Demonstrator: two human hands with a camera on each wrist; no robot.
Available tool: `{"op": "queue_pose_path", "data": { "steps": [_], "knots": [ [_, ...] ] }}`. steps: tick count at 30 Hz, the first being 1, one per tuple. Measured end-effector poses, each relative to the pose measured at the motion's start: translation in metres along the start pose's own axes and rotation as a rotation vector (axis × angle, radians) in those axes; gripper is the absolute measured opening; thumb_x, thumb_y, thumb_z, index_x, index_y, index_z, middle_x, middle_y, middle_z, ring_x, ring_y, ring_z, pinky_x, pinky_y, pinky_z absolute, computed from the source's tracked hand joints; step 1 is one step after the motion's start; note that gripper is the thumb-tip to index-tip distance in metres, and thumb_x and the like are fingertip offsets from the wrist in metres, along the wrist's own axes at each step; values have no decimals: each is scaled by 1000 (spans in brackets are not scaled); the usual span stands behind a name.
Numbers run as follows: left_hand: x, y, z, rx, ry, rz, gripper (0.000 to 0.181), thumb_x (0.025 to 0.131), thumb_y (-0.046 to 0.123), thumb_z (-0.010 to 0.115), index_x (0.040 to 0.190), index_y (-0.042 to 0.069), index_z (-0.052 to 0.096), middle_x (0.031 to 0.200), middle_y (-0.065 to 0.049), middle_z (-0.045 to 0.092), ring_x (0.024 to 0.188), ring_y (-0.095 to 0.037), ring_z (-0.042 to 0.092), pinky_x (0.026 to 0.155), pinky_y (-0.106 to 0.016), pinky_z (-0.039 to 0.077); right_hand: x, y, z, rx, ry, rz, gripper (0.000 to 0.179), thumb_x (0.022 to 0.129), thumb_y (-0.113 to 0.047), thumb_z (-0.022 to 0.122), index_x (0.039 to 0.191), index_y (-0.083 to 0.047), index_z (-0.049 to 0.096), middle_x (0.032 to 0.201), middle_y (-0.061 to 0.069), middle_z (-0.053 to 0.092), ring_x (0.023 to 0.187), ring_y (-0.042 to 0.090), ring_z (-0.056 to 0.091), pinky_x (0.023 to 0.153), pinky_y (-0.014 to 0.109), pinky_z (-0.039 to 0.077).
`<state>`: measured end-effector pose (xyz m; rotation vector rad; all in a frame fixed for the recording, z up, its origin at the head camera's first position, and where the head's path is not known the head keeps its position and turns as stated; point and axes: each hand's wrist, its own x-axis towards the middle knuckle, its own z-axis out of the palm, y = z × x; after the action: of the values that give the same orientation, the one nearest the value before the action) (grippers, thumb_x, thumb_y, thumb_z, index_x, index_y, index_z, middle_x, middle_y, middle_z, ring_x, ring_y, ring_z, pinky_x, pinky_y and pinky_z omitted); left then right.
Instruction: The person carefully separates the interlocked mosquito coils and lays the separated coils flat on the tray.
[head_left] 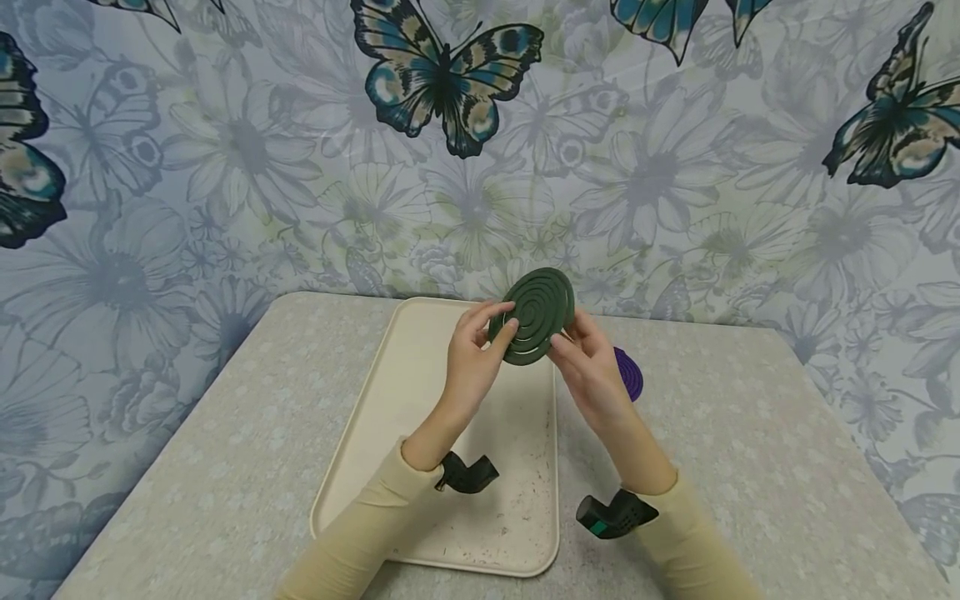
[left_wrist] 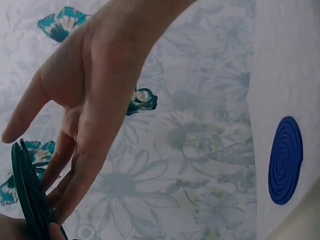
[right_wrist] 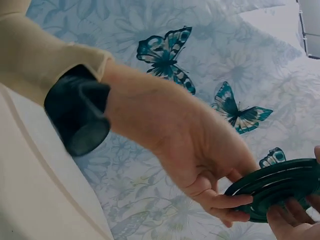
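Apparently above the tray edge [head_left: 557,467] at one o'clock, left hand [head_left: 474,358] and right hand [head_left: 596,371] hold a green disc [head_left: 542,310], ringed and tilted.

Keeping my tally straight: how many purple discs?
1: the purple disc lies on the table, right of the tray, partly behind the right hand in the head view. Any beneath would be hidden.

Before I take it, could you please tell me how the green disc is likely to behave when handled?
The green disc probably holds its shape, as it shows no obvious droop between the left hand and right hand. It is likely light, since it looks thin. Stood on its round edge, it might roll or tip.
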<state>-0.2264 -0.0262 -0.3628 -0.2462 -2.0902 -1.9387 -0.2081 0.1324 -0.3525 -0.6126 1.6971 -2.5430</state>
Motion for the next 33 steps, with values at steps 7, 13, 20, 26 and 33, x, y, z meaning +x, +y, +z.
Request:
{"op": "queue_pose_path", "data": {
  "steps": [7,13,20,26,33],
  "knots": [
    [-3,2,1,4,-9,-6,21,95,20,59,112,9,67,147,-9,36,135,-27,39,103,-53,42,-1,8,3,-103,17,-15,53,94,4,50,144,0,32,128,0,50,112,10,58,93,23,51],
    [-2,-1,1,62,-80,42,28,94,24,61,117,9,68,147,-9,41,139,-26,36,110,-52,37,2,11,0,-112,53,-15,53,95,1,49,145,-3,33,132,1,49,117,11,56,97,24,50],
    [-3,1,3,-26,-164,-26,36,96,25,57,127,7,61,147,-8,40,139,-26,34,110,-49,36,3,13,-6,-286,34,-25,61,94,-3,53,150,-12,28,133,-3,49,119,10,51,93,21,49],
    [0,3,2,-106,-187,-129,37,95,23,58,125,2,60,141,-8,44,134,-24,38,110,-45,37,3,15,-6,-495,-29,-132,75,88,-4,65,151,-15,25,143,15,42,119,13,47,90,17,49],
    [-2,4,2,-37,-259,-119,44,95,27,58,135,8,54,150,-8,32,142,-26,27,115,-52,26,5,16,-8,-445,30,-122,72,86,5,63,149,-11,31,137,6,48,115,11,50,91,18,48]
  ]
}}
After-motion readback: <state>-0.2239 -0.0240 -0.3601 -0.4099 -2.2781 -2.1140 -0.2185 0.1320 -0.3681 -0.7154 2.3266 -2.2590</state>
